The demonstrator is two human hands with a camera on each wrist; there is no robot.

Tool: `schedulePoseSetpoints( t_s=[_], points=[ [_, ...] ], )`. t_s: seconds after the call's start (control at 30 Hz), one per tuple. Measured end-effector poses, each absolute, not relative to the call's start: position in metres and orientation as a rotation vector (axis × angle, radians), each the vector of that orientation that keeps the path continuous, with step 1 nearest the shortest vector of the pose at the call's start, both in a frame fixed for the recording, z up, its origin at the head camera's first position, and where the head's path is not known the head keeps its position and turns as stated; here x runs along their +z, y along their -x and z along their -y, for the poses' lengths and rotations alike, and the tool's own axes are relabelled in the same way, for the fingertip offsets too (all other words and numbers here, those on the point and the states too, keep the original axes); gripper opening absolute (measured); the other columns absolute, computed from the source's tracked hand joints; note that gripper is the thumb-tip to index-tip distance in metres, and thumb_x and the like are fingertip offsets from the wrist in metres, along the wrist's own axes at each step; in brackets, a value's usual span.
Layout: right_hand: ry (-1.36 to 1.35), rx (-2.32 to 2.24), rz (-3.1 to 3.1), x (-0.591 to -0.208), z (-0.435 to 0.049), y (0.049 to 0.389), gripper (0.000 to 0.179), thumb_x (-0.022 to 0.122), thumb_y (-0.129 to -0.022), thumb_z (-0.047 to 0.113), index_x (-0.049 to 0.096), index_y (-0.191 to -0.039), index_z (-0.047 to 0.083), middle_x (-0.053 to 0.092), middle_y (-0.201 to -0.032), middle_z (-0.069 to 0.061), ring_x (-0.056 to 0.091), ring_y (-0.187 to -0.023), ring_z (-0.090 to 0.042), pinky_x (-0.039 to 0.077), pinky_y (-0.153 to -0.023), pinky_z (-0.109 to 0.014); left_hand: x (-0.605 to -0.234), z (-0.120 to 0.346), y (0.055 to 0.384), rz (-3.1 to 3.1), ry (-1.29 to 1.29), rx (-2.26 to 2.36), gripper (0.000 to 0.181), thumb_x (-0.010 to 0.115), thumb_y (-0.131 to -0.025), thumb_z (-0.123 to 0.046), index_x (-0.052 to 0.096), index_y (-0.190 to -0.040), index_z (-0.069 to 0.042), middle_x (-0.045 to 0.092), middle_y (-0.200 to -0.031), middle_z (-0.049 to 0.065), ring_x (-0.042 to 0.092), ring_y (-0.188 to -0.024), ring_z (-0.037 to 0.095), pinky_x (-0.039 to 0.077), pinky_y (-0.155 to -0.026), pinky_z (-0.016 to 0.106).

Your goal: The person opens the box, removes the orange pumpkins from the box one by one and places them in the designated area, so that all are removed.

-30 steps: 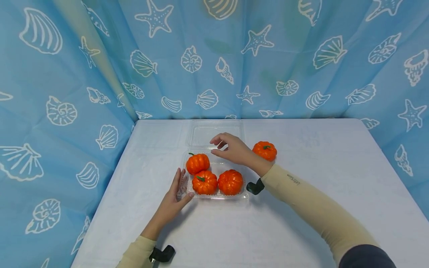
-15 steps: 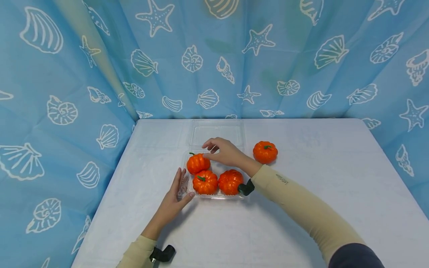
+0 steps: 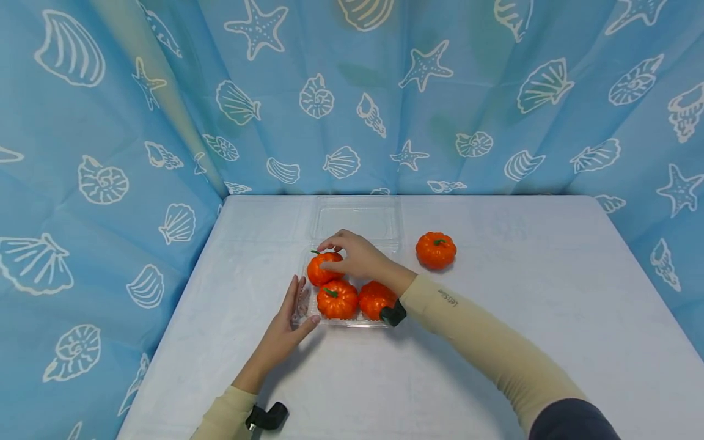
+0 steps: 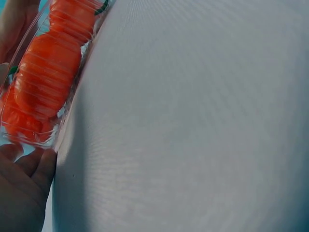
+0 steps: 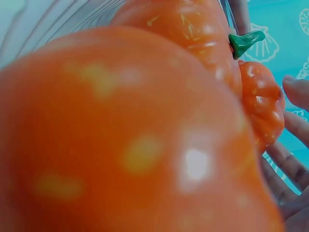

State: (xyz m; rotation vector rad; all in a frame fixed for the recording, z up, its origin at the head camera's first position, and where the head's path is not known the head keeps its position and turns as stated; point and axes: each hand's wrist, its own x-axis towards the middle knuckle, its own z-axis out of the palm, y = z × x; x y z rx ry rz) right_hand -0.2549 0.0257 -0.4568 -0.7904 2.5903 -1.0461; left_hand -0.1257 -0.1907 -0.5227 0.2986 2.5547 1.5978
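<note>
While the back is filled by a blue curtain (image 3: 467,91) marked with white shells and stars, the front is filled by a white table (image 3: 495,293). On it a clear box (image 3: 354,324) is set, with its lid (image 3: 357,220) laid open at the far side. The left hand (image 3: 285,324) is spread, and its fingers are put against the box's left end. The right hand (image 3: 354,255) is held over the box; its fingers are bent about the back pumpkin (image 3: 316,272), but whether that is pinched cannot be told. Nearer, the front left pumpkin (image 3: 337,299) and front right pumpkin (image 3: 374,299) are set side by side in the box. The loose pumpkin (image 3: 436,250) is left on the table, right of the box and apart from it. The back pumpkin is topped by a green stem (image 3: 315,252).

It seems that the back pumpkin is being straightened or picked up; which cannot be told. Next, a soft grip is probably called for, with the box kept steady, so that the front ones are not bumped.
</note>
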Motion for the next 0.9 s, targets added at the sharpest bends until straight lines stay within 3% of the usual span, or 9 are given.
schedulePoseSetpoints(
  t_s=[0.3,0.6,0.9],
  points=[
    [0.838,-0.935,-2.600,-0.4536,-0.0229,0.2516,0.046,0.075,-0.093,0.038,0.067,-0.135,0.021,0.058,-0.135,-0.005,0.054,-0.127,-0.023,0.047,-0.109,-0.043,-0.5233,0.1901,0.1265,-2.577,-0.299,1.574,0.094,0.070,-0.097,-0.029,0.006,-0.166,-0.022,0.019,-0.169,0.003,0.018,-0.155,0.027,0.012,-0.121,0.058],
    [0.848,-0.947,-2.563,-0.4540,-0.0266,0.2501,0.044,0.075,-0.093,0.033,0.067,-0.134,0.018,0.058,-0.134,-0.004,0.055,-0.125,-0.023,0.047,-0.109,-0.040,-0.5237,0.1903,0.1262,-2.583,-0.298,1.571,0.096,0.071,-0.097,-0.028,0.004,-0.166,-0.021,0.018,-0.169,0.002,0.020,-0.154,0.027,0.013,-0.122,0.057],
    [0.847,-0.995,-2.536,-0.4558,-0.0280,0.2500,0.043,0.075,-0.093,0.037,0.064,-0.130,0.018,0.062,-0.130,0.000,0.056,-0.122,-0.020,0.049,-0.106,-0.035,-0.5226,0.1900,0.1253,-2.587,-0.285,1.556,0.097,0.071,-0.096,-0.030,0.004,-0.166,-0.022,0.018,-0.169,0.002,0.024,-0.153,0.028,0.015,-0.121,0.058]
  ],
)
